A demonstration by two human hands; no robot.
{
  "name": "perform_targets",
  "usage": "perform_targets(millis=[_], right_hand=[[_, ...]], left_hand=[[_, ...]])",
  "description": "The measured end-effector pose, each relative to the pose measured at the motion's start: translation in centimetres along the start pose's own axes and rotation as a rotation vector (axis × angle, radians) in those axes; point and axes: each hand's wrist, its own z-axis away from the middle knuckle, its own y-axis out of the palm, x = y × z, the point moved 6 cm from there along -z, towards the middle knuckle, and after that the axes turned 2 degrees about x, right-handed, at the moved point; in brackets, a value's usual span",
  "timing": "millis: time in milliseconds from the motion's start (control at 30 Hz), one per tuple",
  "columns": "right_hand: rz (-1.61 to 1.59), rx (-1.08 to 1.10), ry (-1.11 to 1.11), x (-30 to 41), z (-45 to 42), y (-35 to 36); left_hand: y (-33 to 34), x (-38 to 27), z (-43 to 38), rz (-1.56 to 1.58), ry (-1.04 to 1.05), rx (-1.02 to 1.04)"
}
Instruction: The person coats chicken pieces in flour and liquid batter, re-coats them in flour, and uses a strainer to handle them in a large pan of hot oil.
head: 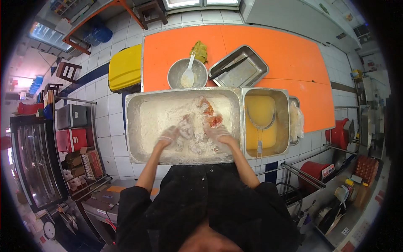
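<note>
A large rectangular metal pan holds white flour, with several flour-coated pieces of what looks like raw meat on its right side. Some reddish pieces there are only partly coated. My left hand, in a clear glove, is down in the flour at the left of a coated piece. On the right, my gloved right hand lies over pieces just below the reddish one. Both hands are blurred, and whether their fingers grip anything does not show.
Against the pan's right side stands a metal container of yellow-orange liquid with a wire strainer. Behind, on the orange table, are a metal bowl with a white spoon, a tray with a black-handled utensil, and a yellow-green cloth.
</note>
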Motion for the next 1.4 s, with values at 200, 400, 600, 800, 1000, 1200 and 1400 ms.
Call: perform_targets(millis=[200,400,600,800,1000,1200,1400], right_hand=[[-0.671,-0.040,0.165,4.0,-3.7,1.3],[-0.602,-0.236,0.325,1.6,-0.8,-3.1],[-0.068,0.188,0.361,-2.3,1.3,1.5],[-0.939,-0.082,0.363,-0.1,-2.0,5.9],[-1.383,-0.428,0.317,2.5,1.2,-0.3],[-0.577,-0.510,0.747,-4.0,-0.4,-2.1],[-0.224,-0.913,0.585,-2.3,-5.4,0.6]], left_hand=[[0.3,-5.9,-3.7,0.859,-0.240,-0.243],[-4.2,-4.4,-2.0,0.539,0.116,-0.180],[-1.7,-0.9,0.4,0.238,-0.071,0.046],[1.7,-6.0,-3.7,0.674,0.014,-0.085],[-8.0,-9.7,-5.9,0.713,0.049,-0.462],[-8.4,-5.6,-10.1,0.341,-0.058,-0.576],[-5.7,-8.3,-10.2,0.450,-0.222,-0.302]])
